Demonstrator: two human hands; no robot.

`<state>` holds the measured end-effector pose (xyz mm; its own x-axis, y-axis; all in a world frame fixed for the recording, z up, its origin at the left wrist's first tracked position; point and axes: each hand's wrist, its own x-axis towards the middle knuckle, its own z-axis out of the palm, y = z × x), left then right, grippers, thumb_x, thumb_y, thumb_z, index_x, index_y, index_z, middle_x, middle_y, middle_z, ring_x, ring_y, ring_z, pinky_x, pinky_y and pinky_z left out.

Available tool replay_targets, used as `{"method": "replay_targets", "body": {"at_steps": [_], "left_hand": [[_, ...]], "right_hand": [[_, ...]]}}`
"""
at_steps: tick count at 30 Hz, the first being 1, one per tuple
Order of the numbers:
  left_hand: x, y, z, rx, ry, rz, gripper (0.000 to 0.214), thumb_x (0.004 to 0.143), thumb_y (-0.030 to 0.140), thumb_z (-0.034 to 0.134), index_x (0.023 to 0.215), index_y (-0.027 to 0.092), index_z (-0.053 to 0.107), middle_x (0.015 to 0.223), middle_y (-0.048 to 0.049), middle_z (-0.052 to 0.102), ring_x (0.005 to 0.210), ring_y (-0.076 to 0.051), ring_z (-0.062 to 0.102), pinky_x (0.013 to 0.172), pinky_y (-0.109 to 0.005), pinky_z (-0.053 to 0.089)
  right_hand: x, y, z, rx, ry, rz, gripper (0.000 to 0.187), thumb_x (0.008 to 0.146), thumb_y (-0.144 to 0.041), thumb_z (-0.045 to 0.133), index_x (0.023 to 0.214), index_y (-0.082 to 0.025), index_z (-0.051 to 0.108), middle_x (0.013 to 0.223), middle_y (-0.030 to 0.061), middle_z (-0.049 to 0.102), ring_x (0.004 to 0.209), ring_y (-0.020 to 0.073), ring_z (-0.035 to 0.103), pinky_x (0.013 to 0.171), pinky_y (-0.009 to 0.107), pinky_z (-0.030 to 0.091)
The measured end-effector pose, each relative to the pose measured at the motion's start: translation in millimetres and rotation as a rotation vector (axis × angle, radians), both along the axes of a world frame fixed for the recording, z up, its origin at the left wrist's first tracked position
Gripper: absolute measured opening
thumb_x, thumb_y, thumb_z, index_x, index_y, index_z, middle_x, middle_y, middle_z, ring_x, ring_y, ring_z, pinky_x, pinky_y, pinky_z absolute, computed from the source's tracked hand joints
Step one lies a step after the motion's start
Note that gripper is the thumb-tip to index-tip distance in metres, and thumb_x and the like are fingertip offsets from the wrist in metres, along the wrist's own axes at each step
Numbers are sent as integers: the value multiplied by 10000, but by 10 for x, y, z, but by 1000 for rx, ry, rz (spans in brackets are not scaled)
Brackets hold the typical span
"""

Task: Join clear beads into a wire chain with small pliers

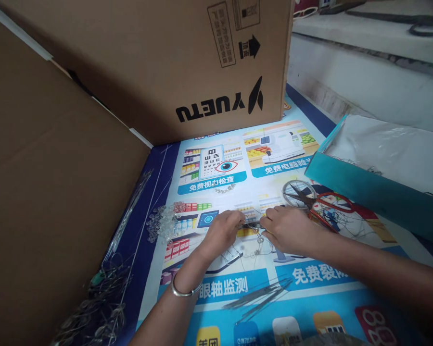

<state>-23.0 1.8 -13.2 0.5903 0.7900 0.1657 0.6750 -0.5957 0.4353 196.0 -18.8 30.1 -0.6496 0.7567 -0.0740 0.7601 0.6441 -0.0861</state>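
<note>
My left hand (224, 231) is closed, its fingertips pinching a thin wire at the tip of a dark metal tool. My right hand (286, 228) is wrapped round that tool, which looks like small pliers (251, 224); its handles are mostly hidden by the fingers. Just below hangs a loop of clear beads on wire (256, 242), with fine loose ends. Left of my hands lies a pile of clear beads (164, 223). Beyond them rests a short curved string of beads (224, 189). Scissors with red handles (319, 204) lie open beside my right hand, over a round wire spool (299, 192).
Cardboard panels (159, 72) stand at the back and left. A teal box (364, 187) with a white lining is at the right. Cut wires (261, 298) lie in front, and tangled wire pieces (101, 302) at the left. A printed sheet (216, 262) covers the table.
</note>
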Motion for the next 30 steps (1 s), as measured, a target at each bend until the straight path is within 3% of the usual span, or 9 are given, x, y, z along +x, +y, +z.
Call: {"method": "replay_targets", "body": {"at_steps": [14, 30], "left_hand": [[-74, 30, -8, -77, -124, -39, 146, 889, 152, 354, 888, 185, 496, 826, -43, 596, 778, -150, 556, 689, -265, 425], [-49, 20, 7, -7, -83, -50, 152, 894, 159, 356, 870, 180, 505, 813, -45, 601, 771, -153, 551, 681, -267, 423]], "right_hand": [[28, 13, -54, 37, 27, 21, 242, 889, -309, 410, 938, -154, 589, 884, 96, 585, 846, 224, 511, 695, 336, 340], [18, 17, -67, 53, 18, 27, 231, 890, -282, 398, 930, -161, 591, 860, 85, 596, 805, 206, 520, 660, 309, 333]]}}
